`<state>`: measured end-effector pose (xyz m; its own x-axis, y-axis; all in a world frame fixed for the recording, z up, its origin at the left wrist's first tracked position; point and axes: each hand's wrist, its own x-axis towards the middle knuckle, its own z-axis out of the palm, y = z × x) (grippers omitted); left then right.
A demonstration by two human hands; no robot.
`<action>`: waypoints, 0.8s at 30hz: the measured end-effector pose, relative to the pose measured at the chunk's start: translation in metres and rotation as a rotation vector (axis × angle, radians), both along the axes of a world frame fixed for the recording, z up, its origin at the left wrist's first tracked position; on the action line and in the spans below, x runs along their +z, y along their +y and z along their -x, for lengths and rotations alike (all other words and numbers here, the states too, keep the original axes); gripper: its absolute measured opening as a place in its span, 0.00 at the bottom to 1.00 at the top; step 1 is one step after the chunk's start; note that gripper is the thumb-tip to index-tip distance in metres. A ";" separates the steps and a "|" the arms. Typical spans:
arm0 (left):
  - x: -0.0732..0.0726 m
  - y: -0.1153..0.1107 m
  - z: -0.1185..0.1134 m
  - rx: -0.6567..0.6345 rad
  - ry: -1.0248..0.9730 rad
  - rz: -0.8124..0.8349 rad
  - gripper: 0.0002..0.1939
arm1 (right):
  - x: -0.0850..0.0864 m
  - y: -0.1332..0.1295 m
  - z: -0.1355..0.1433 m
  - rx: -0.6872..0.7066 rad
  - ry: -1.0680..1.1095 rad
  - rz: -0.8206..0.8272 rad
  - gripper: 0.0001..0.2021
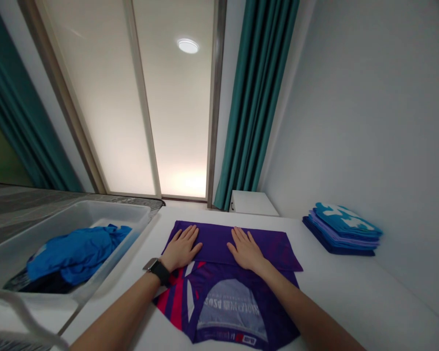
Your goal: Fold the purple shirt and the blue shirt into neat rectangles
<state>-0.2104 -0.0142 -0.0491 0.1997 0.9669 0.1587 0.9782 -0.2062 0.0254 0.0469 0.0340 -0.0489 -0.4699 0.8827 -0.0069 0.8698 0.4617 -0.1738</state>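
Hands [180, 249] [246, 250] on purple shirt [219, 273] — R forearm [296, 300] hides pt.

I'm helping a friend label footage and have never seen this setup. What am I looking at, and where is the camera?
There is no machine here, just a person working. The single picture comes from a camera on their head, looking forward and down. Their left hand, wearing a watch on the wrist, and right hand lie flat on a partly folded purple shirt, pressing rather than gripping. It rests on a white surface. To the right sits a folded stack of cloth; to the left, a translucent bin holds crumpled blue fabric.
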 end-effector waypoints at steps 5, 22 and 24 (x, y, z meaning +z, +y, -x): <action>0.000 0.002 0.000 -0.007 -0.011 0.008 0.31 | -0.003 0.009 -0.058 -0.095 -0.045 -0.010 0.35; 0.023 0.014 -0.076 -0.180 0.009 0.010 0.30 | -0.008 0.012 -0.086 -0.153 -0.031 -0.030 0.35; 0.022 0.021 -0.105 -0.249 -0.030 -0.021 0.29 | -0.008 0.011 -0.086 -0.153 -0.024 -0.037 0.35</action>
